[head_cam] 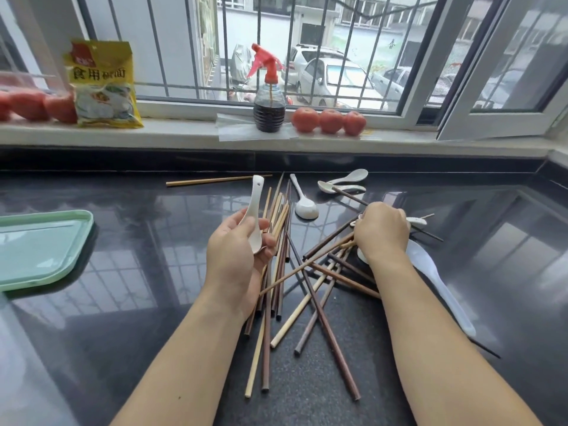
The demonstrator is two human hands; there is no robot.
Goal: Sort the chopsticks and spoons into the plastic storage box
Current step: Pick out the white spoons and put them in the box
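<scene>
Your left hand sits just left of centre, palm turned up, its grip curled round a white spoon — the handle stands up toward 12 o'clock, the bowl rests against your fingers. Your right hand is at about 3 o'clock from the left, knuckles up, fingers curled down into the pile; it seems to pinch the ends of some chopsticks, but what exactly is inside that grip you cannot tell from here.

The chopsticks lie scattered on the dark glossy surface between and under your hands, light and dark ones crossed over each other, one lone stick apart at 11 o'clock. A second spoon lies bowl-down at 1 o'clock from the left hand, two more spoons lie together beyond your right hand, and a long pale spoon runs under your right forearm toward 5 o'clock.

A mint-green tray lies at 9 o'clock, at the left edge. On the windowsill at 12 o'clock stand a spray bottle, three tomatoes and a yellow packet.
</scene>
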